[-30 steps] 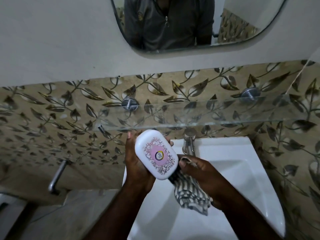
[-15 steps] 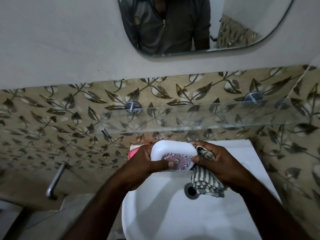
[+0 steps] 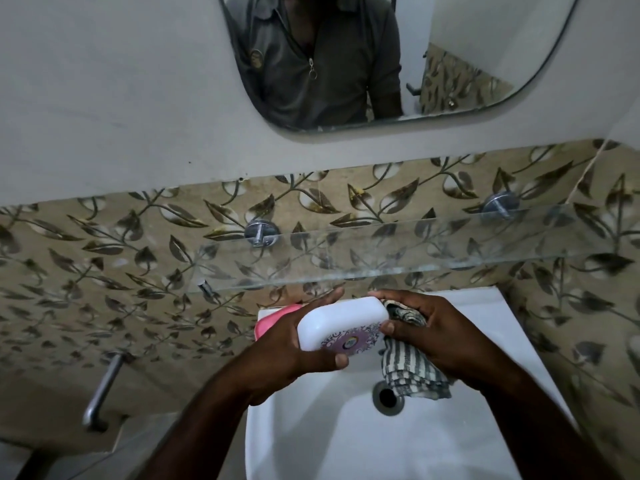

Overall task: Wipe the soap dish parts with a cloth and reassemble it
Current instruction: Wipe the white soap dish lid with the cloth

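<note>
Two hands flank the crosswise lid [image 3: 341, 322] (white, patterned): left hand [image 3: 294, 344] grips one end; right hand [image 3: 440, 337], clutching the cloth [image 3: 408, 372], meets the other.

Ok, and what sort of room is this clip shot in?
Most likely a bathroom: a white wash basin with a drain, a wall mirror above it, and a glass shelf on leaf-patterned tiles between them.

The glass shelf [image 3: 433, 252] juts low over the far rim of the sink [image 3: 311, 452], capping room upward; a pink dish part [image 3: 273, 317] crowds the far-left corner; the near bowl lies open.
</note>
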A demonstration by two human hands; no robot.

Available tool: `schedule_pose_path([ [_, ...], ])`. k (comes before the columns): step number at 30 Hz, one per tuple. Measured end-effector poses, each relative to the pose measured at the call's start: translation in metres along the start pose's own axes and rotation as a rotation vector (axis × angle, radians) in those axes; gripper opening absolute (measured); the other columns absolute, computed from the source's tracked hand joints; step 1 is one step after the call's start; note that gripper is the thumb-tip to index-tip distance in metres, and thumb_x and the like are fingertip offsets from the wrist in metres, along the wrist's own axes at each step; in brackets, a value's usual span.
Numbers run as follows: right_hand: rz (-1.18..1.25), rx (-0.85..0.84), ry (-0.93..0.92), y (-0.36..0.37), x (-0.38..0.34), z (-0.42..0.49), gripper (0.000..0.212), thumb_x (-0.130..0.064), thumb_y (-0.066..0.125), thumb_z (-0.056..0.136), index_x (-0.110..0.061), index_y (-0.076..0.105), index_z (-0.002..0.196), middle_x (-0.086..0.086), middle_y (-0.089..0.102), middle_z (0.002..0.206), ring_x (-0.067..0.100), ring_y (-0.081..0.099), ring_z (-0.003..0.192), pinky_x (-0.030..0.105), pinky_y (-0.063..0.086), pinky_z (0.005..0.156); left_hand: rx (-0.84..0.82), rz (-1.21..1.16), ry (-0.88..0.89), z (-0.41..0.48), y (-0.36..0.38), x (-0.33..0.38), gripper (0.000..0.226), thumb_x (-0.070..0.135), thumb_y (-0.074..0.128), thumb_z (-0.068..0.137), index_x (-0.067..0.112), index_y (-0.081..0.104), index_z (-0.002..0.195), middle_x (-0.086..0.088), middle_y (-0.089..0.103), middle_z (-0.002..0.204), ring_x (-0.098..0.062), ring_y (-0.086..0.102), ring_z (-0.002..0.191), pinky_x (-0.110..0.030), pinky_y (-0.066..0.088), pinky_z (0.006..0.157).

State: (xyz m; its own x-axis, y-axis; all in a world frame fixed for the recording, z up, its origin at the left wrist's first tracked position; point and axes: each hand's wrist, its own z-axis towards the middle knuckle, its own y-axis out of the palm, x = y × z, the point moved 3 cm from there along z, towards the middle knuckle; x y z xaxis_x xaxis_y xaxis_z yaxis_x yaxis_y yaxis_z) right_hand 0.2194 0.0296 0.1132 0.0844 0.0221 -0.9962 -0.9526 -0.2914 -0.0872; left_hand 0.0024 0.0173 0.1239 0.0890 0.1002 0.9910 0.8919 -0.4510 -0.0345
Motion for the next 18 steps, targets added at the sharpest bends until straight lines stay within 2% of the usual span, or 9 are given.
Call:
schedule_pose_path([
  [3, -0.032, 0.013, 0.03, -0.002, -0.002, -0.002, 0.047, -0.001, 0.071, 0.083, -0.027, 0.065, 0.121, -0.011, 0.07, 0.118, 0.006, 0.063, 0.112, 0.028, 0.048, 0.099, -0.021, -0.008, 0.024, 0.0, 0.002, 0.0, 0.068, 0.007, 0.075, 0.082, 0.027, 0.047, 0.141, 0.021, 0.062, 0.131, -0.004, 0.06, 0.12, -0.015, 0.049, 0.089],
  [5, -0.063, 0.152, 0.029, -0.009, -0.006, -0.004, 0.053, 0.008, 0.068, 0.082, -0.03, 0.063, 0.118, -0.014, 0.068, 0.118, 0.006, 0.062, 0.113, 0.026, 0.047, 0.098, 0.016, 0.012, 0.052, -0.001, 0.002, 0.002, 0.061, 0.012, 0.075, 0.082, 0.039, 0.055, 0.132, 0.023, 0.061, 0.131, -0.006, 0.059, 0.122, -0.017, 0.048, 0.09],
  [7, -0.168, 0.372, -0.026, -0.014, -0.015, -0.01, 0.052, 0.011, 0.064, 0.08, -0.033, 0.062, 0.108, -0.013, 0.068, 0.109, 0.003, 0.063, 0.107, 0.015, 0.046, 0.089, 0.063, 0.061, 0.081, -0.002, 0.001, 0.002, 0.056, 0.015, 0.076, 0.081, 0.046, 0.06, 0.124, 0.026, 0.062, 0.128, -0.006, 0.059, 0.121, -0.017, 0.049, 0.09],
  [9, -0.324, 0.481, -0.137, -0.003, -0.031, -0.018, 0.053, 0.01, 0.064, 0.078, -0.037, 0.061, 0.103, -0.016, 0.069, 0.104, -0.015, 0.06, 0.097, 0.002, 0.04, 0.082, 0.075, 0.114, 0.086, -0.003, 0.002, -0.001, 0.054, 0.015, 0.076, 0.081, 0.041, 0.06, 0.125, 0.026, 0.063, 0.127, -0.005, 0.06, 0.119, -0.019, 0.049, 0.09],
  [11, -0.486, 0.397, -0.318, 0.024, -0.048, -0.026, 0.053, 0.01, 0.062, 0.075, -0.032, 0.066, 0.108, -0.019, 0.065, 0.113, -0.016, 0.055, 0.106, -0.001, 0.036, 0.09, 0.082, 0.176, 0.093, -0.003, 0.006, -0.005, 0.052, 0.013, 0.076, 0.081, 0.028, 0.06, 0.128, 0.013, 0.067, 0.125, -0.006, 0.062, 0.113, -0.02, 0.049, 0.09],
  [13, -0.696, 0.24, -0.516, 0.058, -0.054, -0.035, 0.051, 0.002, 0.054, 0.071, -0.018, 0.069, 0.115, -0.007, 0.061, 0.126, 0.005, 0.054, 0.12, 0.012, 0.04, 0.101, 0.087, 0.232, 0.143, -0.004, 0.012, -0.003, 0.037, 0.006, 0.075, 0.083, 0.019, 0.064, 0.116, 0.01, 0.072, 0.111, -0.004, 0.065, 0.1, -0.018, 0.05, 0.083],
  [14, -0.816, 0.184, -0.571, 0.072, -0.054, -0.038, 0.051, -0.004, 0.049, 0.071, -0.015, 0.069, 0.116, -0.001, 0.061, 0.13, 0.015, 0.055, 0.123, 0.021, 0.045, 0.1, 0.087, 0.25, 0.176, -0.004, 0.016, -0.001, 0.031, 0.0, 0.072, 0.083, 0.017, 0.065, 0.107, 0.013, 0.072, 0.101, -0.002, 0.066, 0.092, -0.018, 0.051, 0.078],
  [16, -0.943, 0.121, -0.571, 0.081, -0.049, -0.038, 0.051, -0.003, 0.051, 0.073, -0.015, 0.068, 0.118, 0.006, 0.062, 0.131, 0.023, 0.057, 0.123, 0.031, 0.054, 0.092, 0.093, 0.288, 0.219, -0.006, 0.018, 0.0, 0.029, -0.008, 0.067, 0.082, 0.016, 0.064, 0.098, 0.012, 0.071, 0.09, 0.001, 0.064, 0.084, -0.018, 0.05, 0.072],
  [18, -0.877, 0.149, -0.45, 0.074, -0.038, -0.032, 0.052, 0.003, 0.058, 0.074, -0.011, 0.065, 0.124, 0.008, 0.059, 0.134, 0.026, 0.052, 0.129, 0.035, 0.048, 0.101, 0.123, 0.352, 0.221, -0.007, 0.016, -0.002, 0.03, -0.008, 0.067, 0.082, 0.014, 0.066, 0.101, 0.003, 0.071, 0.092, -0.003, 0.06, 0.084, -0.023, 0.048, 0.075],
])
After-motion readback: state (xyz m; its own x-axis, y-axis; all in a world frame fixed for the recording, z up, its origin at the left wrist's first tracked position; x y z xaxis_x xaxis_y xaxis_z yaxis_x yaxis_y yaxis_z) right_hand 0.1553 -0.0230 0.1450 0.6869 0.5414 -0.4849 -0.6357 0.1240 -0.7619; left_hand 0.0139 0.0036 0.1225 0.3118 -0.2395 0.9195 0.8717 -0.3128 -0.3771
